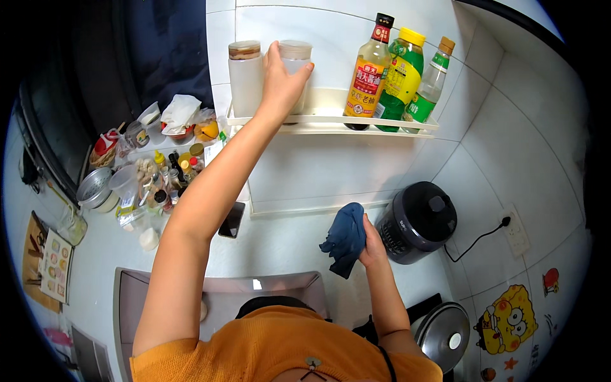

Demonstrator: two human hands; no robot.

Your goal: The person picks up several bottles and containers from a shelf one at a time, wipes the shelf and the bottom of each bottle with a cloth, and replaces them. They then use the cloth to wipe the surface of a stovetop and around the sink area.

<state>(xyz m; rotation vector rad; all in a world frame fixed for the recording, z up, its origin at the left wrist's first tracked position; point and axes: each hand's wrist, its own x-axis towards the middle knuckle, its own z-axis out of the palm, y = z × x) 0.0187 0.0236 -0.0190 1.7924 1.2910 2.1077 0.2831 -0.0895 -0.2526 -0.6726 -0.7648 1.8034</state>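
My left hand (284, 86) reaches up to a white wall shelf (331, 119), its fingers wrapped round the upper part of a tall translucent canister (296, 57). The canister stands at or just above the shelf; its base is partly hidden by my hand and the shelf rail. Just left of it is a second tall whitish canister (245, 83) with a brownish top. Over the counter, my right hand (372, 245) is closed on a bunched dark blue cloth (345, 237), which hangs down from the fingers.
Sauce bottles (368, 76) stand at the shelf's right end. Below are a black rice cooker (420, 219) and a lidded pan (443, 334). A phone (231, 220) lies on the counter (280, 245), left of which jars and bowls (95, 188) crowd. The sink (299, 284) is close to me.
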